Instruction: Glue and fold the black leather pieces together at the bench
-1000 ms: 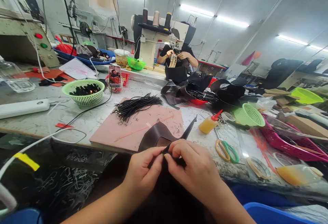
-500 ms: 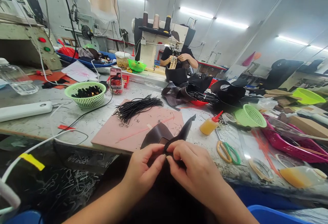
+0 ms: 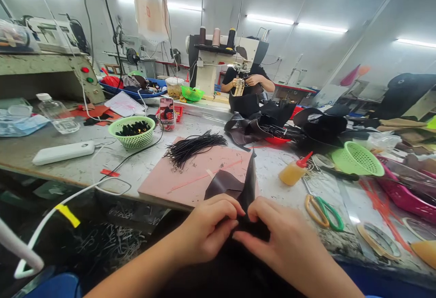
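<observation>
A dark brown leather piece (image 3: 227, 183) stands bent at the front edge of the pink board, one flap upright. My left hand (image 3: 213, 227) is closed, thumb and forefinger pinching its near edge. Close on the right, my right hand (image 3: 281, 234) curls around the same piece, its thumb a little apart from the forefinger. Dark leather fills that gap, and its other fingertips are hidden. On the pink board (image 3: 190, 175) lies a bundle of black cords (image 3: 194, 148) with small metal ends.
A glue bottle (image 3: 295, 170) and scissors (image 3: 325, 212) lie to the right, near a tape roll (image 3: 379, 241). On the left are a green basket (image 3: 132, 134), a phone (image 3: 166, 114) and a white cable (image 3: 47, 221). Beyond, a person sits at a sewing machine (image 3: 221, 55).
The view has shifted left, so things appear further right. My right thumb and forefinger have spread apart, while the leather flap now stands more upright.
</observation>
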The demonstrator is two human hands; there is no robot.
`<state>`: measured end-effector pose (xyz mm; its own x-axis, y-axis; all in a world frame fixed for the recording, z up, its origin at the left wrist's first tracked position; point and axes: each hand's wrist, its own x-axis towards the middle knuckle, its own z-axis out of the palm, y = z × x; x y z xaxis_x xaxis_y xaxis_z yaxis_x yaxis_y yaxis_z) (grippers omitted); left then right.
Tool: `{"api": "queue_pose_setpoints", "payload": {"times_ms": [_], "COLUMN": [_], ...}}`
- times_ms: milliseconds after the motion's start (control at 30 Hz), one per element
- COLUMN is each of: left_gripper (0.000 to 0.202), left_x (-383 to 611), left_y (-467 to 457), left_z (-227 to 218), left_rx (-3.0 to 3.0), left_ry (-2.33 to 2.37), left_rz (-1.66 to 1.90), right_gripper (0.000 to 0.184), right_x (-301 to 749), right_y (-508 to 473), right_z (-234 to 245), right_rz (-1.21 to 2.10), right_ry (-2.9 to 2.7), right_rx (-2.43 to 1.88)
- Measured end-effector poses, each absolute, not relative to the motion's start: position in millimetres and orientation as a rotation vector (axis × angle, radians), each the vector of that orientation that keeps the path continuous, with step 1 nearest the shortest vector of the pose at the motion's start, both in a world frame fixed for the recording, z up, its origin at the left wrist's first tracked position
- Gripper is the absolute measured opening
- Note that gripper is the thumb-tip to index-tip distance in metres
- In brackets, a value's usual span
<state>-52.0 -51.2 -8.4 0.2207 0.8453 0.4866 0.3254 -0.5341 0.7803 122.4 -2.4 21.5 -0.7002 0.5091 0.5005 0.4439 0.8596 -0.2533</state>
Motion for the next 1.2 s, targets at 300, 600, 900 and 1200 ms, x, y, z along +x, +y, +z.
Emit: {"api": "queue_pose_setpoints", "payload": {"times_ms": [300, 600, 900, 1200], "left_gripper": [0.025, 0.012, 0.004, 0.009], "left_x": [-46, -43, -50, -48], "left_y": [-47, -26, -19, -15], "left_z": [-22, -7, 12, 5], "left_rx": [1.287, 1.412, 1.581, 1.532], "left_ry": [1.016, 1.174, 1.267, 1.236], "left_rz": [1.514, 1.538, 1.304, 1.368], "right_gripper": [0.022, 0.024, 0.025, 0.024], "right_x": [112, 112, 114, 112], "right_y": [9, 27, 32, 33], "right_z": [23, 15, 16, 18], "right_rz": [0.87, 1.251, 1.271, 1.169], "right_ry": [-2.179, -1.847, -1.845, -1.861], "right_rx": [-0.525, -0.675, -0.681, -0.73]}}
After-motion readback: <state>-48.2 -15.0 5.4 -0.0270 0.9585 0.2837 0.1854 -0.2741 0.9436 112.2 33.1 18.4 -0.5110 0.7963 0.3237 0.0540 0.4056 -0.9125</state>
